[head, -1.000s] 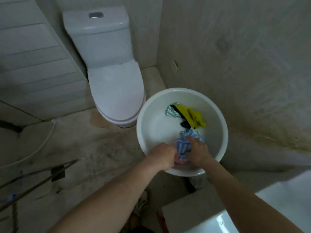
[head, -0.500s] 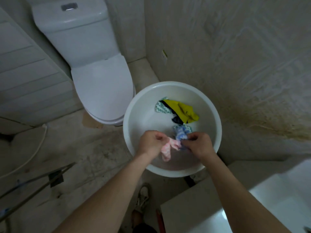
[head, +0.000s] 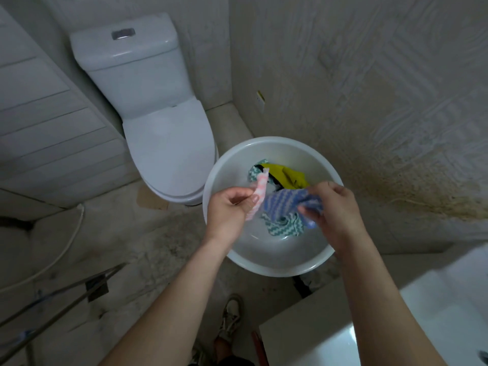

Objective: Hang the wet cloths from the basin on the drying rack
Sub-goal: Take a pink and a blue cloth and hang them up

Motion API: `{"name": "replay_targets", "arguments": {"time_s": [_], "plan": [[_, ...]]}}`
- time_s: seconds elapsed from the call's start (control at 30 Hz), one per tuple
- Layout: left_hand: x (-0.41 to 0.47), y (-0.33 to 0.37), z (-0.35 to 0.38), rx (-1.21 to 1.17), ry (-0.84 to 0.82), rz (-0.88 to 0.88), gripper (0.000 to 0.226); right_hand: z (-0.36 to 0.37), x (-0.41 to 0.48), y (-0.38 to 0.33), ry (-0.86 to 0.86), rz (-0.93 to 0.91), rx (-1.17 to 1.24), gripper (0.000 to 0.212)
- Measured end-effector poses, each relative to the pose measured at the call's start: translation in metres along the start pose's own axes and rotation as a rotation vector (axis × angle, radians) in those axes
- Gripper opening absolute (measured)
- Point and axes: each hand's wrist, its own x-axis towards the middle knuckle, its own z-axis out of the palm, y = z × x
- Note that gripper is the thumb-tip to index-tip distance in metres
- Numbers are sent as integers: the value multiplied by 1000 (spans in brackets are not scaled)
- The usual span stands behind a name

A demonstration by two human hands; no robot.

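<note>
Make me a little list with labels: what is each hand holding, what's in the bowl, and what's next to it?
left hand: pinches the pink cloth
right hand: grips the blue cloth
under the blue one: green zigzag cloth
in the basin: yellow cloth at the far side
basin: white, round, on the floor
beside it: white toilet, lid down

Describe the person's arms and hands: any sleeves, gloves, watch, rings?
All bare. The left hand and the right hand wear no gloves, and no ring, watch or wristband shows. The left forearm and the right forearm are uncovered down to the frame edge, with no sleeve in view. No markings are visible.
</note>
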Motion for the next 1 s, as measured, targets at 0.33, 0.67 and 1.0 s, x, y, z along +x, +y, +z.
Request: {"name": "replay_targets", "arguments": {"time_s": [0.33,0.67,1.0], "plan": [[-30,49,-24,-185,-233,34,25,31,-27,-10,-521,14,-270,37],[-70,70,-91,-15,-23,228,34,94,-88,-26,-499,-111,42,3],[-155,68,-212,95,42,194,15,176,-174,-25,-712,-670,-567,24]]}}
